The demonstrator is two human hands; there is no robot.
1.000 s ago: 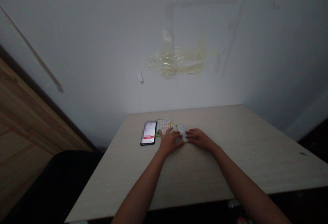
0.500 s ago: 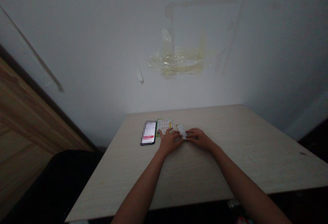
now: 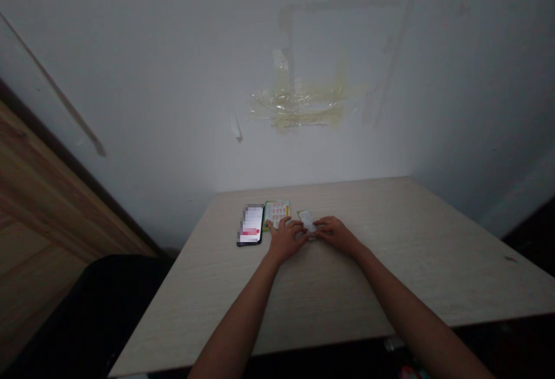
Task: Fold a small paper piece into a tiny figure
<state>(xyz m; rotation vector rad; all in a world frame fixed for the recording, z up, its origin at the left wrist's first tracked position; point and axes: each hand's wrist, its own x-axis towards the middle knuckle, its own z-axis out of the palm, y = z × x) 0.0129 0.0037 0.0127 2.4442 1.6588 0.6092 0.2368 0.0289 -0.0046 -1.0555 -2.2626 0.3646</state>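
Observation:
Both my hands rest on a light wooden table (image 3: pixel 390 263), fingers meeting at a small pale card (image 3: pixel 306 220) that lies between them. My left hand (image 3: pixel 287 238) has its fingers spread flat, fingertips touching the card's left edge and partly covering a green printed sheet (image 3: pixel 276 212). My right hand (image 3: pixel 336 233) lies palm down, its fingertips pressed on the card's right edge. A black phone (image 3: pixel 251 225) with a lit screen lies just left of the green sheet.
A white wall with yellowed tape remains (image 3: pixel 299 104) rises right behind the table. A dark chair (image 3: pixel 87 309) stands at the table's left side, beside a wooden panel (image 3: pixel 30 205). The table's front edge runs across near my forearms.
The card has slid slightly away from me between my fingertips. My hands have barely shifted.

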